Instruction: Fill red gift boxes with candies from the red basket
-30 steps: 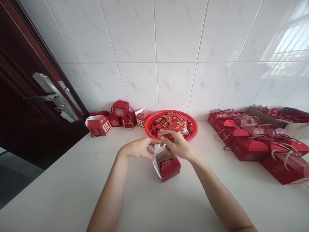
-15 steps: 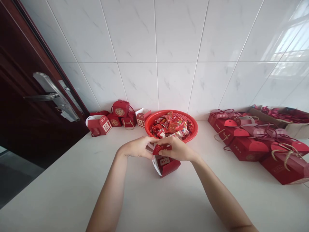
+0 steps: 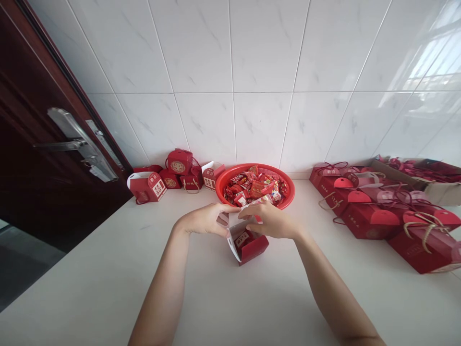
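A small red cardboard candy box (image 3: 255, 251) stands on the white table in front of me with its top flaps spread. Inside it lies a red wrapped candy (image 3: 242, 239) with a pale label. My left hand (image 3: 206, 220) grips the box's far left edge between thumb and fingers. Over the opening is my right hand (image 3: 271, 221), its fingers bent and apart, dipping towards the inside. No candy shows between them, though the fingertips are partly hidden. Just behind both hands sits a red plastic basket (image 3: 220, 185) full of wrapped candies (image 3: 257, 188).
Several red boxes (image 3: 180, 163) stand at the back left, one open box (image 3: 146, 187) among them. Many closed boxes with cord handles (image 3: 370, 221) fill the right side. Behind them is a cardboard carton (image 3: 441, 193) of red items. A dark door (image 3: 43, 158) borders the left.
The red candy that my right hand held above the box is gone from its fingers. My right hand has loosened and shifted slightly right. My left hand stays on the box.
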Available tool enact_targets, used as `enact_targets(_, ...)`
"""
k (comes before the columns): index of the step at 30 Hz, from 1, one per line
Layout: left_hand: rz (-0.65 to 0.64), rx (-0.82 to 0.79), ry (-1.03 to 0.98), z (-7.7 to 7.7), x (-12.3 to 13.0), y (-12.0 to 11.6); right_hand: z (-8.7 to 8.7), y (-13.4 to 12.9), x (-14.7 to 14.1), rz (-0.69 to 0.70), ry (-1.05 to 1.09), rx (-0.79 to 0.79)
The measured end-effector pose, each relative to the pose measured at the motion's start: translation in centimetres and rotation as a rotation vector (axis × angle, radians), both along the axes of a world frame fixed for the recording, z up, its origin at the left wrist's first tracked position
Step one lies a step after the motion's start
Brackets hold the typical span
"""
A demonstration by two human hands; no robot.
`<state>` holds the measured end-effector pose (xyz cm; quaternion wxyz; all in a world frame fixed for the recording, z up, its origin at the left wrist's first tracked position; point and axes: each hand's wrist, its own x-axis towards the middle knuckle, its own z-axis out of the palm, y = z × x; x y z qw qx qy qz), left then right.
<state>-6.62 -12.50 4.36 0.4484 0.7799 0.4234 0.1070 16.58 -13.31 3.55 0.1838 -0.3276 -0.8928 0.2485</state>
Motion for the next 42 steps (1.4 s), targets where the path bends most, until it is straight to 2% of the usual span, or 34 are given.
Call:
enact_targets(5, 0.06, 0.002, 0.038, -0.2, -0.9, 0.3, 1.0, -0.5, 1.1, 0.012, -0.02, 0.008)
enact_targets(9, 0.106, 0.037, 0.09, 0.1, -1.2, 0.1, 0.8, -1.2, 0.7, 0.1, -0.075, 0.007)
enact_targets(12, 0.129, 0.025, 0.111, 0.4, -1.1, -0.1, 0.6, -1.7, 0.0, 0.114, -0.175, 0.02)
enact_targets(19, 0.089, 0.037, 0.057, 0.2, -1.0, -0.1, 0.5, -1.8, -1.2, -0.042, -0.341, 0.062)
enact_targets(27, -0.089, 0.025, 0.1, 0.2, -0.5, -0.2, -0.6, -1.8, -2.4, -0.178, -0.435, 0.065)
enact_targets(33, -0.078, 0.034, 0.238, -0.2, 0.0, 0.1, -0.6, -1.2, -1.7, -0.171, -0.39, 0.037)
enact_targets(38, -0.091, -0.004, 0.211, -0.5, 0.5, 0.4, -0.1, -1.0, -0.8, -0.105, -0.309, -0.038)
enact_targets(42, -0.057, 0.053, 0.172, -1.1, 1.9, 0.4, 0.4, -0.8, -0.4, -0.035, -0.238, -0.135)
